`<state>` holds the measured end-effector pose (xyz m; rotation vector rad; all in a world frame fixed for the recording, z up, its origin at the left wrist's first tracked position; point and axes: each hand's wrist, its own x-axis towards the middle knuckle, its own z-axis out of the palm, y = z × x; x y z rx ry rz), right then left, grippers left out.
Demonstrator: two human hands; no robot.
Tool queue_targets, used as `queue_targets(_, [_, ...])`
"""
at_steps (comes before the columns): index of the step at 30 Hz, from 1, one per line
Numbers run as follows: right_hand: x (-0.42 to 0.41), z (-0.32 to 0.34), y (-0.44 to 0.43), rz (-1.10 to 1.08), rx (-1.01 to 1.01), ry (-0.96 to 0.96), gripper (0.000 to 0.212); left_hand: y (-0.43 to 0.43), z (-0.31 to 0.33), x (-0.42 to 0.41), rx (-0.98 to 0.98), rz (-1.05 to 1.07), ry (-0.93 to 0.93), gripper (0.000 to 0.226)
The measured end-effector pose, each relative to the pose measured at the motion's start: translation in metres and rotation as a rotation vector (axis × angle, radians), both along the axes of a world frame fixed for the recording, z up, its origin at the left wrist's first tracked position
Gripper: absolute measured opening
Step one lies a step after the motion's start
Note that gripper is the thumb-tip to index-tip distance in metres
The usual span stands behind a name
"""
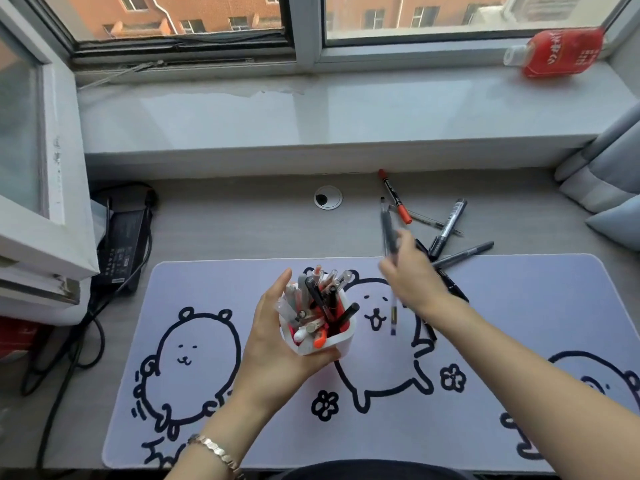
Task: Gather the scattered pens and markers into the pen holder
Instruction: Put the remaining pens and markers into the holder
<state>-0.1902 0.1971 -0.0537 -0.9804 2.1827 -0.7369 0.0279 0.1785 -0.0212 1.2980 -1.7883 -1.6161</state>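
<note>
Daylight from a wide window falls on a grey counter point(242, 223) that runs under a pale sill, where a red bottle point(557, 51) lies on its side at the far right. Most of the near counter is covered by a lilac desk mat point(485, 393) printed with bear outlines and flowers. At the mat's middle the left hand point(277, 344) is wrapped around a white pen holder point(320, 341), its fingers closed on the holder's wall and underside; the holder is crammed with pens and markers and tilts toward the right. Just right of it the right hand point(412, 271) is blurred, its fingers pinched on a dark pen point(388, 230) that points up and away toward the sill. Beyond that hand, on the bare counter and the mat's far edge, loose pens lie scattered: an orange marker point(394, 195), a thick black marker point(448, 226), a slim grey pen point(464, 252) and others partly hidden under the hand. A clear pen point(393, 313) lies on the mat beside the forearm. At far left a black power adapter point(121, 244) sits with its cables.
</note>
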Motion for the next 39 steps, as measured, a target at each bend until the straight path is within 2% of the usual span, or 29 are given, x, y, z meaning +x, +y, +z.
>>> queue_targets(4, [-0.003,0.063,0.022,-0.247,-0.612,-0.017,0.030,0.002,-0.004,-0.008,0.023,-0.033,-0.012,0.102])
queue_targets(7, [0.017,0.087,0.036,-0.235,-0.881,-0.009,0.027,0.005,-0.004,-0.021,0.007,-0.060,-0.040,0.102])
queue_targets(9, [0.037,0.082,0.042,-0.160,-0.862,-0.002,0.028,0.008,-0.002,-0.029,-0.032,-0.081,-0.050,0.103])
queue_targets(12, [0.058,0.069,0.049,-0.082,-0.645,-0.005,0.032,0.012,0.004,-0.038,-0.044,-0.109,-0.049,0.106])
queue_targets(14, [0.059,0.068,0.054,-0.082,-0.569,0.018,0.021,0.013,0.004,-0.041,-0.039,-0.113,-0.040,0.106])
queue_targets(17, [0.049,0.077,0.058,-0.093,-0.599,-0.046,0.049,0.014,0.003,-0.041,-0.026,-0.092,-0.016,0.106])
queue_targets(19, [0.041,0.079,0.061,-0.090,-0.643,-0.052,0.055,0.015,0.002,-0.041,-0.027,-0.107,-0.030,0.107])
queue_targets(22, [0.035,0.077,0.062,-0.053,-0.651,0.031,0.042,0.018,0.004,-0.041,-0.031,-0.128,-0.046,0.107])
queue_targets(26, [0.033,0.072,0.055,0.060,-0.632,0.219,0.052,0.019,0.006,-0.040,-0.083,-0.166,-0.084,0.105])
queue_targets(28, [0.030,0.072,0.045,0.074,-0.616,0.158,0.054,0.020,0.010,-0.039,-0.144,-0.218,-0.103,0.103])
queue_targets(30, [0.028,0.074,0.036,0.049,-0.643,0.067,0.043,0.021,0.011,-0.039,-0.165,-0.255,-0.112,0.102])
queue_targets(32, [0.031,0.072,0.036,0.050,-0.712,0.087,0.028,0.019,0.009,-0.039,-0.119,-0.225,-0.086,0.102])
queue_targets(34, [0.038,0.063,0.045,0.096,-0.750,0.118,0.024,0.015,0.005,-0.040,-0.066,-0.183,-0.056,0.107])
queue_targets(39, [0.046,0.041,0.071,0.207,-0.673,0.255,0.041,0.016,0.004,-0.042,-0.054,-0.224,-0.023,0.105])
